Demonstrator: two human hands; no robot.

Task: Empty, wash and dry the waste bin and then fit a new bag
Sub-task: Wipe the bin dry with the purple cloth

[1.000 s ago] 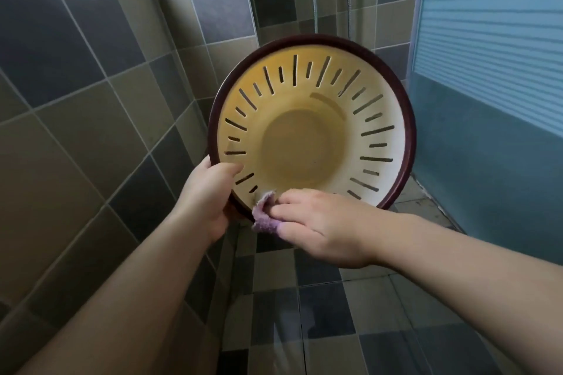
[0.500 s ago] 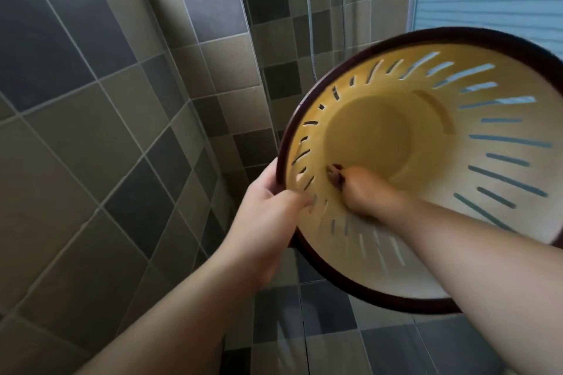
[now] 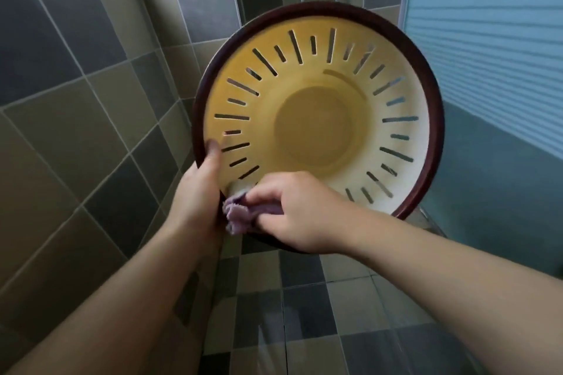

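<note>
Tilting its mouth toward us, we hold the waste bin (image 3: 320,125) up in the air over the tiled floor (image 3: 304,313), its cream slotted wall ringed by a dark maroon rim. Our left hand (image 3: 198,198) grips that rim at the lower left, thumb hooked inside. Our right hand (image 3: 301,213) has its fingers (image 3: 268,195) curled round a purple cloth (image 3: 240,215), pressing it on the inner wall just beside the left hand. A tiled wall (image 3: 76,100) stands near on the left, a blue panel (image 3: 493,70) near on the right. We read no label or writing.
</note>
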